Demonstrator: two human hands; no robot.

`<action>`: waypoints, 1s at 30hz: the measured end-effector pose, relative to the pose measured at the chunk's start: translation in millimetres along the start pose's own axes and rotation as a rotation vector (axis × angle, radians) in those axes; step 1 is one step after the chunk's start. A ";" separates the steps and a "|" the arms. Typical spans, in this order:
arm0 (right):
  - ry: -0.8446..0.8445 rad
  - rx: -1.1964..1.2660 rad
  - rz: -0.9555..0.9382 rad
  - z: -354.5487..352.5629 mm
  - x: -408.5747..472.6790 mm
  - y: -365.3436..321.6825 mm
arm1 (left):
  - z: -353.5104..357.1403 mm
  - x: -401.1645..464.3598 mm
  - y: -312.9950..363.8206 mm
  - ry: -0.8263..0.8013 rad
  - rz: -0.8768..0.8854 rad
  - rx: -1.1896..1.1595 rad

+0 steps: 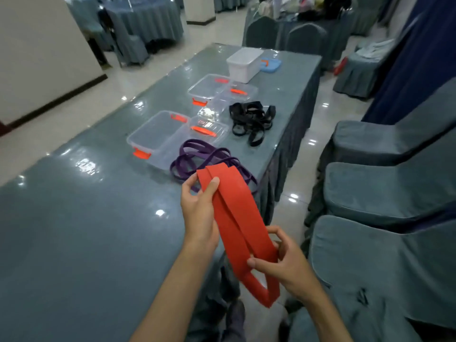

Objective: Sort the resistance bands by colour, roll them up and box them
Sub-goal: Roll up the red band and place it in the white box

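Red resistance band [234,218] folded flat, held up off the table [86,218] edge, nearer than the purple pile; left hand [198,208] pinching the far end, thumb curled on top; right hand [283,262] gripping the near end, fingers wrapped round it; purple bands [192,159] heaped just behind the red band; black bands [251,122] further back; clear boxes [158,137] left of the purple ones.

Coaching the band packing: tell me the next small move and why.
Probably start rolling the red band from the end the right hand pinches: it is folded flat, held by both hands, left hand gripping the far end, not yet rolled.
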State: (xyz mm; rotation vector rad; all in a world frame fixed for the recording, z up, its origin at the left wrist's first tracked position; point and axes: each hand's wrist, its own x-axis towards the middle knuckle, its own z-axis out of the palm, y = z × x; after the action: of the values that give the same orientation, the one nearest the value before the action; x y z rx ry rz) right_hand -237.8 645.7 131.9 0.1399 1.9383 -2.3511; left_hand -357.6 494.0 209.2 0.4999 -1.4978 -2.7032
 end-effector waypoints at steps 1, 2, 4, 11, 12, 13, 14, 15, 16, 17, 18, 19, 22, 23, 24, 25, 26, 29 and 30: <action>0.039 -0.010 0.015 -7.7 6.0 5.2 | 12.0 7.2 -10.2 -0.015 0.001 0.004; 0.079 -0.021 0.025 -16.2 12.6 10.3 | 22.9 15.7 -20.2 -0.031 0.004 0.008; 0.154 -0.020 0.039 -37.3 28.1 17.2 | 43.1 36.0 -38.6 -0.064 -0.005 0.007; 0.235 -0.027 0.020 -115.6 112.6 -26.1 | 109.0 123.3 -79.8 -0.084 -0.063 -0.034; 0.236 -0.042 0.021 -125.1 126.2 -37.8 | 120.3 134.3 -82.4 -0.093 -0.043 -0.031; 0.241 -0.054 0.023 -134.5 139.3 -48.6 | 131.7 144.8 -84.7 -0.103 -0.015 -0.019; 0.251 -0.060 0.021 -144.3 152.0 -58.4 | 142.8 155.1 -87.2 -0.112 0.015 -0.001; 0.262 -0.060 0.015 -154.2 164.4 -67.1 | 153.7 165.1 -90.1 -0.122 0.044 0.014; 0.272 -0.053 0.006 -164.0 176.4 -74.9 | 164.3 174.7 -93.4 -0.135 0.070 0.028; 0.279 -0.037 -0.003 -174.4 188.0 -81.8 | 175.5 184.0 -97.7 -0.152 0.094 0.037; 0.283 -0.018 -0.009 -185.3 199.5 -88.0 | 187.3 192.8 -102.7 -0.167 0.112 0.045; 0.288 -0.003 -0.013 -196.9 210.7 -93.4 | 199.4 201.6 -107.9 -0.177 0.124 0.052; 0.313 0.025 -0.016 -234.7 245.7 -102.9 | 240.5 228.9 -126.5 -0.193 0.140 0.079; 0.321 0.032 -0.016 -248.7 258.4 -103.1 | 255.3 238.5 -134.4 -0.192 0.140 0.089; 0.329 0.043 -0.013 -263.1 272.2 -102.4 | 269.8 248.7 -142.8 -0.186 0.140 0.101; 0.336 0.059 -0.009 -278.3 286.4 -101.3 | 284.5 259.7 -151.2 -0.177 0.136 0.110; 0.340 0.082 -0.005 -294.3 301.8 -100.2 | 299.7 271.2 -159.1 -0.168 0.128 0.112; 0.339 0.121 -0.003 -342.5 348.6 -103.7 | 346.0 304.3 -180.6 -0.162 0.121 0.128; 0.339 0.116 0.003 -358.8 362.3 -107.3 | 361.3 313.3 -186.3 -0.162 0.128 0.149</action>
State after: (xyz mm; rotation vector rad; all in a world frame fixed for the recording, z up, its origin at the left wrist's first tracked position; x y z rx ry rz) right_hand -606.3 1013.9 121.6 0.5848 1.9259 -2.5764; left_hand -729.8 842.0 147.7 0.1822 -1.7150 -2.6015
